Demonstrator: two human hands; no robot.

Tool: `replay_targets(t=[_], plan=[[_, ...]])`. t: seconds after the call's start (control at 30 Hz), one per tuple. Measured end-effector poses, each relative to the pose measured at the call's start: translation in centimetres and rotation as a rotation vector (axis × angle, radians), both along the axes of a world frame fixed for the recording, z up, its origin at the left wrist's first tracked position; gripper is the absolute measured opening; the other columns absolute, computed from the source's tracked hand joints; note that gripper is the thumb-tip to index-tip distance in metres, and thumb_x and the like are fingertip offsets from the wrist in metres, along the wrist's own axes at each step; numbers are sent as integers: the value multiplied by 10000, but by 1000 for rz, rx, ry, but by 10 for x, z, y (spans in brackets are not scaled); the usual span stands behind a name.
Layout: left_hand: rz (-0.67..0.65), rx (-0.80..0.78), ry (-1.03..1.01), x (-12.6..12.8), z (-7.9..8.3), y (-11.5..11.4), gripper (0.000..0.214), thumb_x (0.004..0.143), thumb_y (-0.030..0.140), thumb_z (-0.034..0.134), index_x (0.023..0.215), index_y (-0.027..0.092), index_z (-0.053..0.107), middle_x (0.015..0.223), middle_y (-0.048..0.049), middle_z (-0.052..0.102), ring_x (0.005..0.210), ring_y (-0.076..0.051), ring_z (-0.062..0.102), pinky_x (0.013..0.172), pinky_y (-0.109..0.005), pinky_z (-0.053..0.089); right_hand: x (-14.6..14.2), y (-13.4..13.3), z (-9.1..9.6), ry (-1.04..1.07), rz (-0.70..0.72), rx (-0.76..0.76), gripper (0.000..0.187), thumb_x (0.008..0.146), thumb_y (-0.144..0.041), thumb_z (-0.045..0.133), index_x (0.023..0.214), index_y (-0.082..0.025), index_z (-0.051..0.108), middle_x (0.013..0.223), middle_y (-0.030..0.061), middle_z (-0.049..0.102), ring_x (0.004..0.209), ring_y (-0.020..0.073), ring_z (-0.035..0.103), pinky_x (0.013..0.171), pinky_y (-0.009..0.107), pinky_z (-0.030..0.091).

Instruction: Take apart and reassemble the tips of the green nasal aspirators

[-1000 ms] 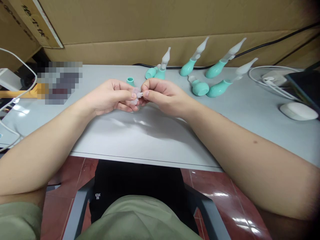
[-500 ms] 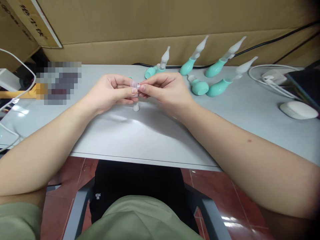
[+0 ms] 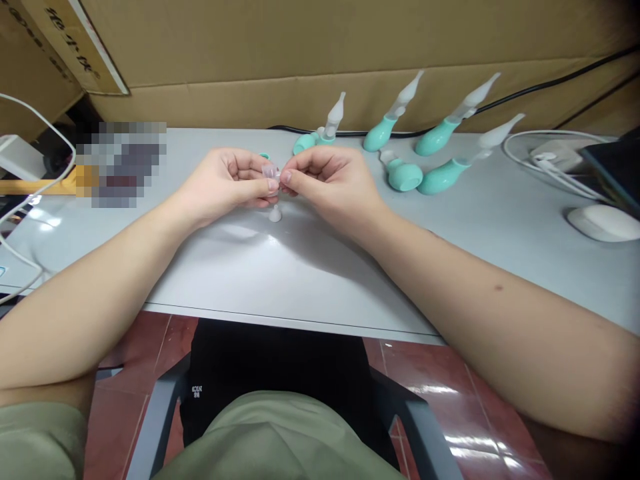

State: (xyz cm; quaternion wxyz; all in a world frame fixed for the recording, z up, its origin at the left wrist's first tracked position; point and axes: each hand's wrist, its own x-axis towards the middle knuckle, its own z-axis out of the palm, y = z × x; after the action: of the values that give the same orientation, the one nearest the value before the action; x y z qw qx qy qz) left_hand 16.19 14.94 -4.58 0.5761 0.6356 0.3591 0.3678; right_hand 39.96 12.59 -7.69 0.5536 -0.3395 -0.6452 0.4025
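Both hands meet at the centre of the tabletop [image 3: 300, 267], fingertips pinched together. The left hand [image 3: 225, 183] and right hand [image 3: 333, 180] each close thumb & forefinger on one small clear plastic piece [image 3: 271, 173], held just above the surface; other fingers curl loosely. The piece is tiny & see-through, so its exact shape can't be told.

Directly below the pinch, at 6 o'clock, a small white cap [image 3: 275, 215] sits loose on the tabletop, apart from both hands.

Outward, at 12 to 2 o'clock: teal squeeze bulbs with pale pointed nozzles. One bulb w/ upright nozzle [image 3: 327, 130] is nearest the right hand; a stubby teal bulb [image 3: 403, 175] lies at 2 o'clock; three more long ones [image 3: 387, 123] [image 3: 447, 127] [image 3: 455, 170] lie toward the cardboard wall [image 3: 320, 60]. At 3 o'clock, a white mouse [image 3: 603, 223] & white cables [image 3: 545, 160].

Risks, as judged from here: the grip is fingertip-only on a slick, tiny part, so a slip would likely drop it, and clear plastic on pale grey is hard to find again. A hand's heel could knock the loose cap, which may roll toward the near edge & off to the floor. The right knuckles sit near the upright nozzle; a twist could tip it over.
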Motion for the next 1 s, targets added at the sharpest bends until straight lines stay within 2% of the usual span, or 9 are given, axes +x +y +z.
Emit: replay_targets(t=[0.1,0.27,0.53,0.67,0.73,0.83,0.93,1.0], plan=[[-3,-3,0,1,0,-1,280,891,227,1151,1040,181,918,977,-53,941,1016,-300,1008,999,-400,874,4,2,0,-53,80,-10,360,1095,-440,1080,926,-270,813,876,22,773,877,238,749,911,404,706],[-7,24,-51,3,1,-3,255,872,132,1117,1030,167,921,941,-46,922,957,-275,988,960,-391,869,4,3,2,-144,108,-32,371,1221,-375,910,932,-275,701,899,16,690,845,212,606,828,352,593],[-45,49,-47,0,0,-1,237,913,179,1127,1058,175,940,1022,-75,946,1094,-339,1009,1108,-489,863,0,1,3,-87,132,-95,361,1210,-311,851,925,-279,630,904,13,677,902,206,663,887,311,654],[-39,32,-46,-1,-2,0,243,943,219,1139,1087,178,948,1059,-83,959,1098,-352,1018,1133,-508,859,-2,3,1,1,127,-181,359,1188,-275,865,901,-268,649,849,-1,676,804,181,624,745,282,584],[-40,44,-49,-1,-2,-1,273,932,257,1161,1083,179,947,1060,-81,964,1102,-350,1016,1125,-495,862,-2,3,1,41,131,-195,361,1166,-247,888,885,-263,662,840,-3,705,781,168,637,723,276,575],[-43,94,-48,0,-1,-1,367,863,317,1225,1067,183,951,1072,-80,979,1138,-346,1010,1113,-455,860,-2,2,0,82,121,-128,313,1090,-272,1023,926,-257,757,908,8,808,842,183,751,826,309,678],[-12,125,-15,0,-1,-1,436,810,370,1263,1079,196,967,1088,-73,987,1180,-340,999,1141,-429,847,-1,3,-1,93,73,-60,330,966,-400,1190,997,-264,891,986,25,900,916,232,840,954,395,774],[3,132,4,0,-2,-1,419,821,366,1251,1090,197,979,1110,-78,988,1194,-340,994,1166,-433,839,0,4,-1,101,43,-69,398,888,-494,1254,967,-264,939,981,41,925,921,247,853,950,414,789]])
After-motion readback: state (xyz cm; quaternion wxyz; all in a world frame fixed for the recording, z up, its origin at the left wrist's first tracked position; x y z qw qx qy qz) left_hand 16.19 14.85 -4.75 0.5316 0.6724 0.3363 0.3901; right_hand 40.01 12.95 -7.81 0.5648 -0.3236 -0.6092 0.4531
